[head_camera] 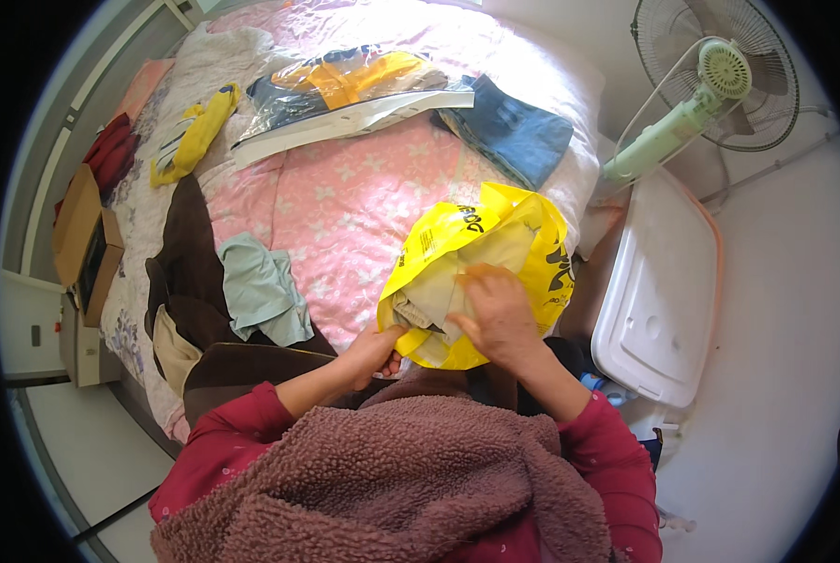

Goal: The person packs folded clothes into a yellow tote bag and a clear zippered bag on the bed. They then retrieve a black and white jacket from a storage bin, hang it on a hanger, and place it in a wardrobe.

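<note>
A yellow plastic bag (437, 239) with dark writing lies open at the bed's near edge, with pale beige folded cloth (430, 281) inside it. My left hand (377, 352) grips the bag's lower left rim. At the bag's mouth, my right hand (497, 310) rests on the pale cloth with its fingers partly spread; whether it pinches the cloth cannot be told. Left of the bag are a light blue-green folded garment (261, 285) and a dark brown garment (191, 246). Folded blue jeans (515, 130) lie just beyond the bag.
Clothing in a clear plastic bag (349, 84) lies farther up the pink bedspread (349, 197). At left are a yellow garment (194, 134), dark red cloth (110, 155) and an open cardboard box (110, 267). A green fan (673, 130) and a white plastic lid (655, 295) stand at right.
</note>
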`<state>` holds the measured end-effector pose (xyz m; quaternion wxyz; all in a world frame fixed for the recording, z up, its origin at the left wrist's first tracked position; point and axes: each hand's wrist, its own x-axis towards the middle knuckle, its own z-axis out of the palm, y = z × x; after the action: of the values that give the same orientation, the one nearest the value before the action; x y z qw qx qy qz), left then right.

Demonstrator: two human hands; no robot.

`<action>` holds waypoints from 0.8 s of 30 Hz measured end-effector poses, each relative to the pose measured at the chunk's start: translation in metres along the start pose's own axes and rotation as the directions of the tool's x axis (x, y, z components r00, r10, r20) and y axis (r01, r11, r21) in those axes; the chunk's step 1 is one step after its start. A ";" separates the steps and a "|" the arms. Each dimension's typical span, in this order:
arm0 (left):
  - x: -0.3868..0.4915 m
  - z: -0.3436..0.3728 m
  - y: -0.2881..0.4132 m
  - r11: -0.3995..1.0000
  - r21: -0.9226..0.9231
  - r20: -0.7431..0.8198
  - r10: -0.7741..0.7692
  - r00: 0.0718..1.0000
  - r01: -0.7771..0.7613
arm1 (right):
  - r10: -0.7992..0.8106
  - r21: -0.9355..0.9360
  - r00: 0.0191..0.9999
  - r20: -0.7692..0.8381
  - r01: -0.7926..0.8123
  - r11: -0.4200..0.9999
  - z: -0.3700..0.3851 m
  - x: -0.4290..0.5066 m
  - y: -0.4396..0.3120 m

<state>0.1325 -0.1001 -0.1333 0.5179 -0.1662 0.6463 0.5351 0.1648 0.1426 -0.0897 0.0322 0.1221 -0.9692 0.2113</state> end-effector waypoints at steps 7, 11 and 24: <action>0.005 0.010 0.012 0.739 0.363 0.180 0.542 0.821 -0.568 | -0.059 -0.151 0.987 0.149 0.081 0.985 0.070 0.026 0.020; 0.007 0.006 0.021 0.601 0.652 0.255 0.401 0.880 -0.462 | -0.016 -0.233 0.973 0.230 0.071 0.970 0.113 0.035 0.039; -0.062 0.020 0.089 0.118 0.711 0.504 0.601 0.620 -0.693 | 0.019 -0.169 0.997 -0.069 -0.030 0.985 0.011 0.028 0.095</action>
<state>0.0996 -0.0707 -0.0322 0.2677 0.4412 0.7999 0.3062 0.1134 0.2154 -0.1344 0.0725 0.0998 -0.9835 0.1322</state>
